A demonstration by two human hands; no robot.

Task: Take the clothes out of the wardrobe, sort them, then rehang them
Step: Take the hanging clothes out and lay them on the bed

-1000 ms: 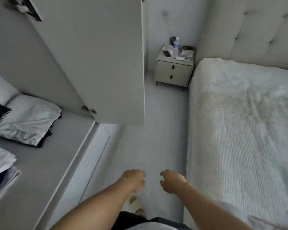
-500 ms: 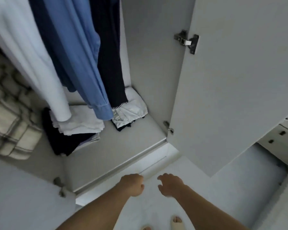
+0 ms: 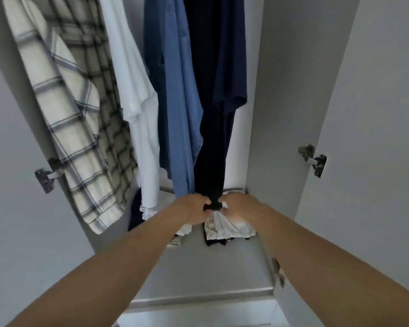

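Both hands at hem of long dark garment [image 3: 210, 138], hanging in open wardrobe [image 3: 281, 90] btwn light-blue shirt [image 3: 182, 102] and navy tee [image 3: 232, 67]. Left hand [image 3: 194, 210] w/ fingers curled round hem's left edge; right hand [image 3: 239, 206] pinching right edge. Prob. gathering the bottom so it clears folded pile [image 3: 229, 228] just below before unhooking. Plaid shirt [image 3: 80, 138] and white tee [image 3: 137, 90] hanging further left, untouched. Hangers out of view. Removal barely begun.
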